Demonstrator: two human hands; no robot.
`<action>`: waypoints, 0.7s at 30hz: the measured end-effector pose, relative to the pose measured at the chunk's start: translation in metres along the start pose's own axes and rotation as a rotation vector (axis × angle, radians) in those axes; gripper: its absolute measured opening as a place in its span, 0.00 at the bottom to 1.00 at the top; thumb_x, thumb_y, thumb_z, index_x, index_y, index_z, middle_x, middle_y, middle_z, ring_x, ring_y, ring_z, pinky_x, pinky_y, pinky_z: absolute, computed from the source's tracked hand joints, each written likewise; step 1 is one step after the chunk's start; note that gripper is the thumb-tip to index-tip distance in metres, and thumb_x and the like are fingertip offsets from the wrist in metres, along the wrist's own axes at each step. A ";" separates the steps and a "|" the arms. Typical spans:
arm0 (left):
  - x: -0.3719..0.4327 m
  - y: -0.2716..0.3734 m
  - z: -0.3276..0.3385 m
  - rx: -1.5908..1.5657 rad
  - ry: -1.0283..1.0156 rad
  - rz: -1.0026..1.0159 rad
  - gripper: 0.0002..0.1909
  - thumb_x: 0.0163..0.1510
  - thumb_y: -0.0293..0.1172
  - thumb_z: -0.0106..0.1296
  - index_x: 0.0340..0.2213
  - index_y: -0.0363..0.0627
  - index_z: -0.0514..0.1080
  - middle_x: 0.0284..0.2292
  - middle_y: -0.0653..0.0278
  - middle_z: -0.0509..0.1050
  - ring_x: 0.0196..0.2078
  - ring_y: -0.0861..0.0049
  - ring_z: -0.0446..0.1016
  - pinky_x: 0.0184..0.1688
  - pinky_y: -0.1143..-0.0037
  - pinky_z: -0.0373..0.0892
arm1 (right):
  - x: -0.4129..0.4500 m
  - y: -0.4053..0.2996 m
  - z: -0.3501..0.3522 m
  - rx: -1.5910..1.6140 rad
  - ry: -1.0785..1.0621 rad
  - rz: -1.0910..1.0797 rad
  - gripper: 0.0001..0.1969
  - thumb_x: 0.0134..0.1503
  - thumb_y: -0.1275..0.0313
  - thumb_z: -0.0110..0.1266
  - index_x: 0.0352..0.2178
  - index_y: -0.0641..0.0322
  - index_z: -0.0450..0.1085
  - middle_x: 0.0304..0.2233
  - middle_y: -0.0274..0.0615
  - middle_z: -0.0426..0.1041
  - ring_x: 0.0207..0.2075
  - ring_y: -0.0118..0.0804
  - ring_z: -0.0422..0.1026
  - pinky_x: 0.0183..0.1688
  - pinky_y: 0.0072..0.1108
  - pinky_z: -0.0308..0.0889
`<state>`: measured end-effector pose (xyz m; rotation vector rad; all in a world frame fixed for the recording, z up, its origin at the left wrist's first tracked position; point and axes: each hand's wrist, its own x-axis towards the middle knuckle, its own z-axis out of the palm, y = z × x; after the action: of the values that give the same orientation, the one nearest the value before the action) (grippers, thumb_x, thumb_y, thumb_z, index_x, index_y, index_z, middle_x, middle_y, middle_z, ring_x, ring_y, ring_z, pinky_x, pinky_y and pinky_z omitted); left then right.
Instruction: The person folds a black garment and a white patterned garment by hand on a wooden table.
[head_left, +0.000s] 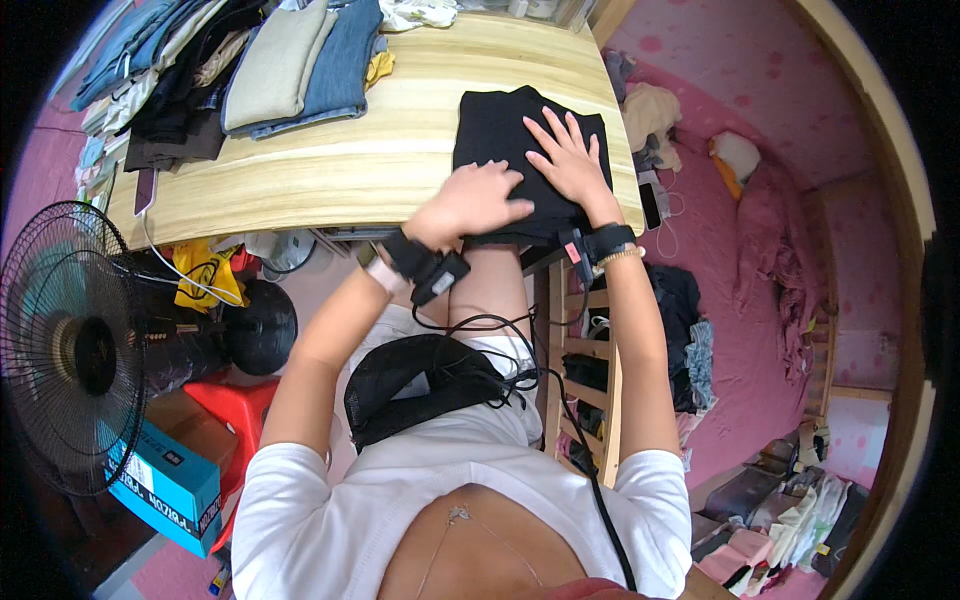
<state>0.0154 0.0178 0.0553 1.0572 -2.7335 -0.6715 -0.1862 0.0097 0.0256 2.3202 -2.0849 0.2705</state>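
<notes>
A black folded garment (491, 124) lies at the right end of the light wooden table (405, 150). My right hand (566, 161) rests flat on its upper right part, fingers spread. Over its lower left edge is my left hand (480, 196), slightly blurred, fingers loosely bent; whether it touches the cloth I cannot tell. Both wrists wear black straps with small devices, joined to black cables. Left of the garment lie a folded beige garment (274, 71) and folded blue jeans (341, 64), with a heap of dark clothes (172, 105) beyond them.
A black fan (94, 356) stands at the left, near a red plastic stool (251, 412) and a blue box (169, 487). A white cable hangs off the table's left end. At the right is a bed with a pink sheet (757, 300), clothes and a phone (649, 204).
</notes>
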 end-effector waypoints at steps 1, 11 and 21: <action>0.015 -0.014 -0.015 -0.335 -0.109 -0.031 0.26 0.50 0.47 0.46 0.45 0.40 0.66 0.48 0.48 0.65 0.49 0.54 0.65 0.53 0.69 0.58 | -0.002 -0.004 -0.004 -0.007 0.010 -0.011 0.28 0.53 0.50 0.42 0.56 0.28 0.50 0.61 0.28 0.41 0.63 0.41 0.38 0.58 0.51 0.34; 0.075 -0.061 -0.005 0.303 0.123 -0.015 0.27 0.55 0.55 0.33 0.56 0.77 0.47 0.60 0.74 0.44 0.63 0.72 0.40 0.59 0.52 0.39 | -0.043 -0.020 0.004 -0.036 0.069 0.117 0.27 0.54 0.52 0.41 0.56 0.34 0.50 0.61 0.33 0.42 0.62 0.42 0.39 0.56 0.53 0.38; 0.096 -0.070 0.007 0.115 0.274 -0.104 0.27 0.54 0.56 0.35 0.54 0.69 0.54 0.53 0.63 0.59 0.57 0.68 0.54 0.54 0.52 0.48 | -0.046 -0.019 0.004 0.001 0.121 0.164 0.27 0.53 0.53 0.43 0.55 0.35 0.53 0.61 0.31 0.44 0.62 0.38 0.40 0.57 0.52 0.38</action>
<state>-0.0159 -0.0895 0.0138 1.2225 -2.5193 -0.3543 -0.1709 0.0563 0.0174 2.0784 -2.2174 0.4037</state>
